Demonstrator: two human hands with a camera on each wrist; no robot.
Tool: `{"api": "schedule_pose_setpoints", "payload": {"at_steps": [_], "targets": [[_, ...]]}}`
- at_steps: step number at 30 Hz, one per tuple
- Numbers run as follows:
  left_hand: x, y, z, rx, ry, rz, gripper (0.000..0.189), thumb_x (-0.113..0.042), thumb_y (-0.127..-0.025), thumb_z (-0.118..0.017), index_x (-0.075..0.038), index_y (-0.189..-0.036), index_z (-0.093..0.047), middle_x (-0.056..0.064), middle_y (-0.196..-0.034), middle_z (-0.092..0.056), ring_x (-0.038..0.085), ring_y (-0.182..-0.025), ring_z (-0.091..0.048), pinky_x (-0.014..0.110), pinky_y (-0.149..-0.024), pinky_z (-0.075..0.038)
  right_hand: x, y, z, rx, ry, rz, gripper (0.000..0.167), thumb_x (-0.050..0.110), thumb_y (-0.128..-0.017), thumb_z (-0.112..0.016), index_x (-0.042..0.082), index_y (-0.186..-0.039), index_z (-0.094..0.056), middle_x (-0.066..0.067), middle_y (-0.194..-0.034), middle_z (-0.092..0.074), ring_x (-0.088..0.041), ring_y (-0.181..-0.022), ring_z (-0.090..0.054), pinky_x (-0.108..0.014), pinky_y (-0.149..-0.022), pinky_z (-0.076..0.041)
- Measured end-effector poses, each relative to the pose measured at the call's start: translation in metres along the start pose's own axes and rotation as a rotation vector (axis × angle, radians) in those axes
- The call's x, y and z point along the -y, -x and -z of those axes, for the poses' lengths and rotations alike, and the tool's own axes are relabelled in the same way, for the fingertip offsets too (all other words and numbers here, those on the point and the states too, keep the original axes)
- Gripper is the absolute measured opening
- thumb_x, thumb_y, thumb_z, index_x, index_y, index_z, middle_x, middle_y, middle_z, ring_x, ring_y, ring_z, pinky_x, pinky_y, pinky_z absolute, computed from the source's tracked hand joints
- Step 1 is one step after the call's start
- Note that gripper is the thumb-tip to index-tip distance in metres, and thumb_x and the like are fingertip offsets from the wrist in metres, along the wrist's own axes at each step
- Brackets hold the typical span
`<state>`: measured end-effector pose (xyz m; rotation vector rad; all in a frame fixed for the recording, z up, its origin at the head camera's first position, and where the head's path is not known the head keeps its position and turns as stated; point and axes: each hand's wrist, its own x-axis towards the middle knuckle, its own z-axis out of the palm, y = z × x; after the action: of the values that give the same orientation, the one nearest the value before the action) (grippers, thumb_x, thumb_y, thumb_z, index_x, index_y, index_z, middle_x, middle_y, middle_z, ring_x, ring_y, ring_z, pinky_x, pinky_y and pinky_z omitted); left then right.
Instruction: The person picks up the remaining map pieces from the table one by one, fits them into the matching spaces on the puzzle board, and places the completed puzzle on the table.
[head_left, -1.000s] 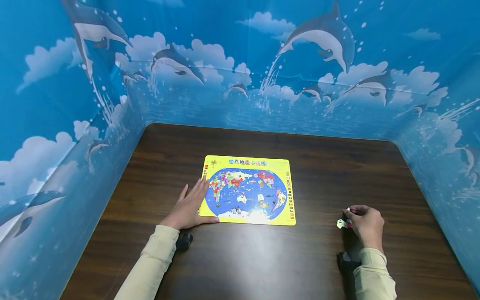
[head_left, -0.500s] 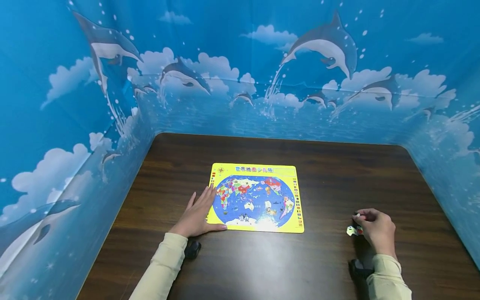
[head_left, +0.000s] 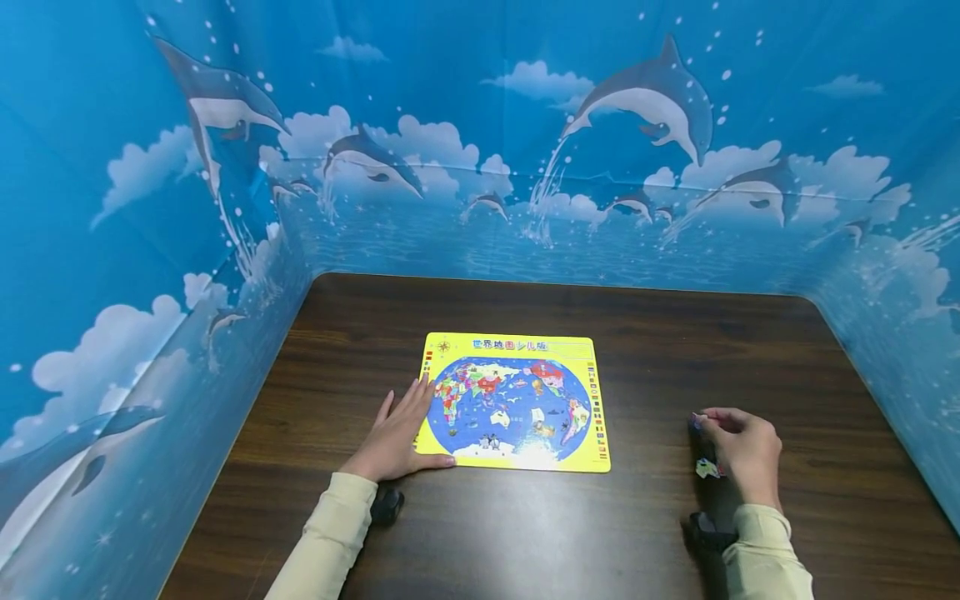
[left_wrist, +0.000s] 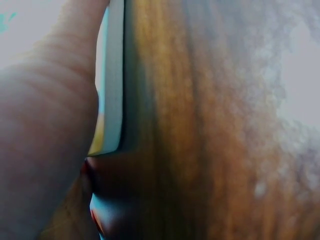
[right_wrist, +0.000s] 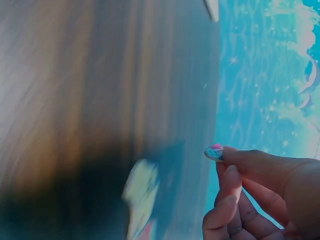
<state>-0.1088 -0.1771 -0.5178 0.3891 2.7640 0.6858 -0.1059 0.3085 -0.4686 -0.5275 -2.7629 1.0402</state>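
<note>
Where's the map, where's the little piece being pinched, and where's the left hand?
Map [head_left: 521,405], head view: the blue sea near its middle.
Little piece [right_wrist: 214,152], right wrist view: its colourful face.
Left hand [head_left: 395,435], head view: the back.

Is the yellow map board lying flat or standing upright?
Flat: in the head view, the map board lies face up on the table, with the left hand over its left edge.

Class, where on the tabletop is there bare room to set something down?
Bare tabletop lies between the map board and the right hand, and from the board back to the dolphin curtain. It is crowded at the board's left edge, where the left hand rests, and around the right hand, which pinches a small piece near a pale loose piece.
</note>
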Motion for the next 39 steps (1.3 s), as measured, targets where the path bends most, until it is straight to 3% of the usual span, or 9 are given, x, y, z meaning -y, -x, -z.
{"api": "schedule_pose_setpoints", "payload": {"at_steps": [5, 11, 20, 28, 39], "targets": [[0.0, 0.0, 0.0, 0.001, -0.004, 0.006, 0.127, -0.066, -0.077, -0.081, -0.004, -0.165, -0.015, 0.012, -0.173, -0.006, 0.032, -0.16, -0.002, 0.063, -0.125, -0.001, 0.021, -0.002, -0.012, -0.006, -0.062, -0.006, 0.024, 0.019, -0.098, -0.074, -0.002, -0.109, -0.078, -0.021, -0.102, -0.076, -0.019, -0.076, -0.058, -0.021, -0.056, -0.044], [0.0, -0.001, -0.001, 0.001, -0.015, 0.01, 0.126, -0.066, -0.077, -0.08, -0.005, -0.165, -0.015, 0.012, -0.173, -0.006, 0.031, -0.16, -0.002, 0.062, -0.125, -0.001, 0.048, -0.005, -0.03, 0.006, -0.135, 0.023, 0.023, 0.021, -0.096, -0.077, 0.001, -0.107, -0.079, -0.018, -0.1, -0.076, -0.018, -0.077, -0.059, -0.021, -0.057, -0.045], [-0.001, 0.0, -0.001, -0.007, 0.008, 0.017, 0.127, -0.065, -0.075, -0.083, -0.005, -0.165, -0.016, 0.012, -0.173, -0.008, 0.031, -0.16, -0.004, 0.061, -0.125, -0.001, 0.087, -0.005, -0.064, 0.073, -0.229, 0.004, 0.023, 0.016, -0.099, -0.073, -0.001, -0.115, -0.076, -0.021, -0.11, -0.073, -0.028, -0.09, -0.061, -0.026, -0.071, -0.05], [0.001, 0.001, -0.001, 0.003, -0.001, -0.002, 0.128, -0.067, -0.078, -0.08, -0.004, -0.165, -0.012, 0.011, -0.173, -0.005, 0.029, -0.16, -0.001, 0.06, -0.126, 0.002, 0.116, -0.001, -0.098, 0.137, -0.282, 0.061, 0.022, 0.014, -0.096, -0.076, -0.003, -0.11, -0.077, -0.019, -0.101, -0.073, -0.027, -0.087, -0.065, -0.024, -0.069, -0.05], [0.0, -0.001, -0.002, 0.009, -0.007, 0.011, 0.129, -0.067, -0.077, -0.081, -0.005, -0.166, -0.012, 0.01, -0.173, -0.004, 0.029, -0.16, 0.0, 0.06, -0.126, 0.002, 0.145, 0.012, -0.137, 0.225, -0.298, 0.113, 0.015, 0.012, -0.093, -0.079, 0.0, -0.102, -0.08, -0.013, -0.091, -0.076, -0.025, -0.083, -0.069, -0.032, -0.07, -0.054]]}}
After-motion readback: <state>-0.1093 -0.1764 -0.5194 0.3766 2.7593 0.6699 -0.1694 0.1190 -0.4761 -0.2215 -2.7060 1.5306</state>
